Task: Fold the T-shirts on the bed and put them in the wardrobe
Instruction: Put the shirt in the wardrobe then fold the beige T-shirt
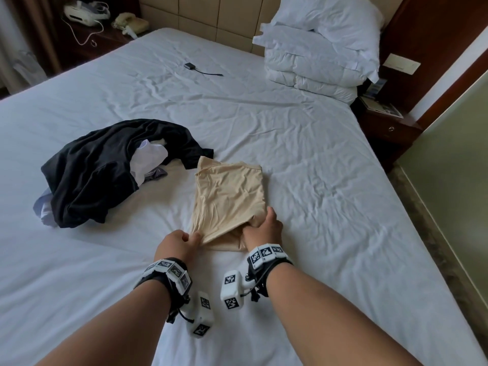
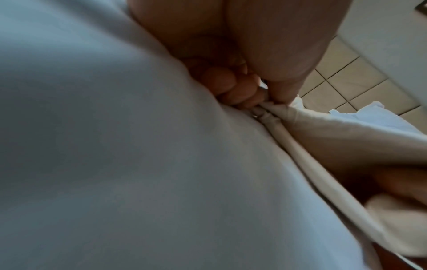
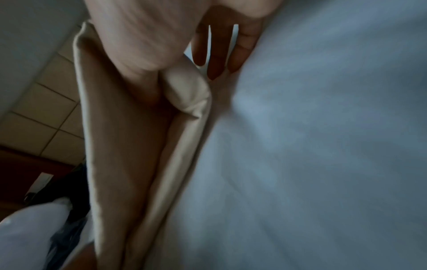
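White cotton sheeting covers the wide bed (image 1: 264, 133), which fills most of the head view from lower left to upper right. A stack of white pillows and a folded white quilt (image 1: 317, 48) sits in the upper right against the padded beige headboard (image 1: 200, 17). Left of centre lies a crumpled black T-shirt (image 1: 105, 170) with white and pale blue garments (image 1: 148, 159) bundled inside it.

Just right of that heap, in the middle of the frame, lies the beige T-shirt (image 1: 229, 196), folded into a narrow rectangle with its far end toward the headboard and its near end at the hands. The left hand (image 1: 177, 244) pinches the near left corner of the beige fabric between thumb and curled fingers (image 2: 233, 85). The right hand (image 1: 262, 228) grips the near right corner, thumb on top and fingers (image 3: 217, 60) tucked beneath the upper layer, straight against the sheet. Both wrists wear black straps carrying white blocks printed with black square code markers (image 1: 265, 253); no readable words show on them.

A dark wooden nightstand (image 1: 87, 35) in the upper left holds a beige telephone (image 1: 132, 22) and a white appliance with a cord. A small black adapter with a short cable (image 1: 195, 67) lies on the sheet at upper centre.
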### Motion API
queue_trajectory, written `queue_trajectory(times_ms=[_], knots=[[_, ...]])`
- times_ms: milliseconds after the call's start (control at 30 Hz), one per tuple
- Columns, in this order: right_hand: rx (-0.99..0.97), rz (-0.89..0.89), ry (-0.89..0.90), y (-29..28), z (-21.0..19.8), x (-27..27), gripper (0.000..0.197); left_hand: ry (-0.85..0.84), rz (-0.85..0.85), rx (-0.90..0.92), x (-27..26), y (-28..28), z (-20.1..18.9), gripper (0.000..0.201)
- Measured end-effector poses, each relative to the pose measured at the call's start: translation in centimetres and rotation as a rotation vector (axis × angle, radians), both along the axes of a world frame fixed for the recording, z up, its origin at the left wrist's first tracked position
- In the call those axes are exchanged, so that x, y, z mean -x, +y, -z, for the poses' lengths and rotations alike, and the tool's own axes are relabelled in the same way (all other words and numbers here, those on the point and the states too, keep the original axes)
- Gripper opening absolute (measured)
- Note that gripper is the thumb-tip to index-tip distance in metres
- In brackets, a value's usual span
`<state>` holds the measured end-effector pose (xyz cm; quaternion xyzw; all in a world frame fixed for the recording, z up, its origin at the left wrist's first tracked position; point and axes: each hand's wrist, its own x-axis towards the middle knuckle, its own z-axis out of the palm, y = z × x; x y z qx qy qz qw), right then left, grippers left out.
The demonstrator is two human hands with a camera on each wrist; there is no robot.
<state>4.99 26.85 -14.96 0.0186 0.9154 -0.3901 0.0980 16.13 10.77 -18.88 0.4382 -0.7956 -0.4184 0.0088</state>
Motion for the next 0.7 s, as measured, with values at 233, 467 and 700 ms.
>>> queue_trajectory(times_ms=[233, 467, 700], knots=[[-0.426, -0.35, 0.101, 5.0, 0.5, 0.6, 0.075, 0.033, -0.052, -0.005, 0.1, -0.2, -0.3, 0.042], [-0.512, -0.517, 0.161, 7.1, 1.1, 0.8, 0.077, 0.016, -0.044, 0.022, 0.1, -0.3, -0.6, 0.049], [-0.457, -0.712, 0.139, 8.1, -0.4, 1.6, 0.063, 0.099, -0.11, 0.047, 0.4, 0.3, -3.4, 0.026]])
